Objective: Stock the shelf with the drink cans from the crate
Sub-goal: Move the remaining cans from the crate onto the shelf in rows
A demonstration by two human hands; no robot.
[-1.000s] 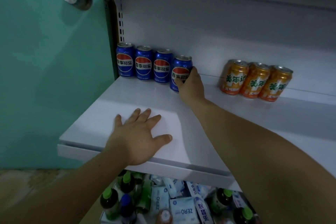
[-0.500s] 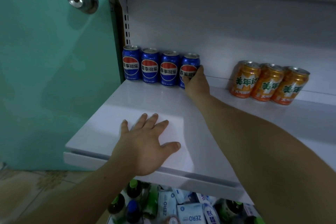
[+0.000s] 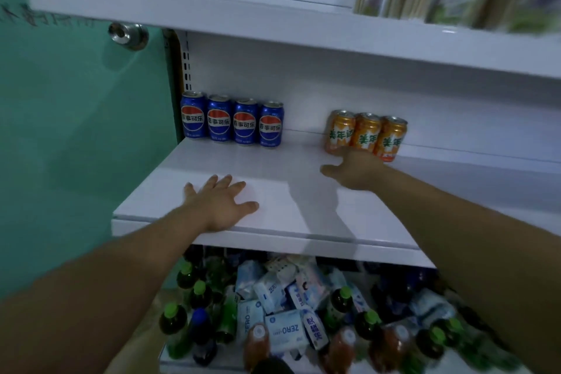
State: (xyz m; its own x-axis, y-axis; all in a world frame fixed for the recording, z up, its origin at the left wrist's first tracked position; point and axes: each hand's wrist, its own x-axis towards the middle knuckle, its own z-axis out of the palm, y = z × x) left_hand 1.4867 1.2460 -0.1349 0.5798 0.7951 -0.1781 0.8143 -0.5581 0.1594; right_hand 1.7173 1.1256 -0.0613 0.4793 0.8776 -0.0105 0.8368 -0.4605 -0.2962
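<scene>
Several blue cola cans (image 3: 232, 120) stand in a row at the back left of the white shelf (image 3: 291, 188). Three orange cans (image 3: 365, 133) stand together further right along the back. My right hand (image 3: 353, 168) hovers just in front of the orange cans, fingers apart, holding nothing; its fingertips overlap the bases of the left and middle cans, and contact is unclear. My left hand (image 3: 220, 202) lies flat, fingers spread, on the shelf near its front edge.
A green door (image 3: 76, 130) with a metal knob (image 3: 129, 36) bounds the shelf on the left. An upper shelf (image 3: 273, 24) carries blurred packs at the right. Below the shelf lies a heap of bottles and tissue packs (image 3: 282, 313).
My right hand let go of the rightmost blue can and moved right to the orange cans. The camera tilted up and back, revealing the upper shelf. The left hand stayed put.
</scene>
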